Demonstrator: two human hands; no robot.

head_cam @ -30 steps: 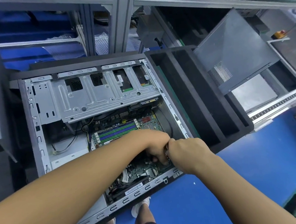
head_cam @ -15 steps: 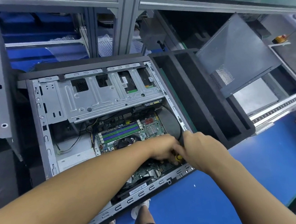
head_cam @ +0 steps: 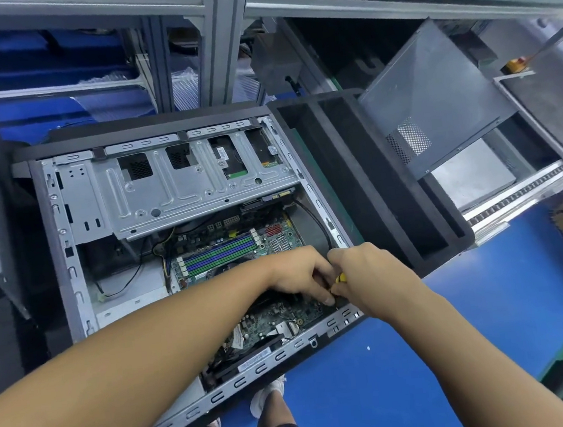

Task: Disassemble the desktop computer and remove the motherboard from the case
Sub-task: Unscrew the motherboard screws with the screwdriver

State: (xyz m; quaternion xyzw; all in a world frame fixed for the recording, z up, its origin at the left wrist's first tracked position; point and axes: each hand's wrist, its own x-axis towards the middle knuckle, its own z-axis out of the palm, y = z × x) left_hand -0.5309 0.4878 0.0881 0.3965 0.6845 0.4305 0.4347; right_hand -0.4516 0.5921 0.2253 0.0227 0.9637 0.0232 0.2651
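An open desktop case (head_cam: pixel 72 268) lies on its side in front of me. Its green motherboard (head_cam: pixel 276 317) sits inside, with blue and green memory slots (head_cam: pixel 218 252) above my hands. A silver drive cage (head_cam: pixel 174 185) covers the case's upper half. My left hand (head_cam: pixel 299 273) and my right hand (head_cam: pixel 372 277) meet over the board near the case's right rim. A small yellow-handled tool (head_cam: pixel 340 278) shows between them; my right hand is closed on it. My left fingers pinch down at the tool's tip, which is hidden.
A black foam tray (head_cam: pixel 373 183) with long slots lies just right of the case. A grey perforated side panel (head_cam: pixel 434 102) leans beyond it. Blue mat (head_cam: pixel 455 317) covers the bench at right. A black cable (head_cam: pixel 315 217) runs down the case's right side.
Both hands stay together at the same spot over the board's right edge. The camera has shifted slightly, and the yellow tool handle shows between the hands.
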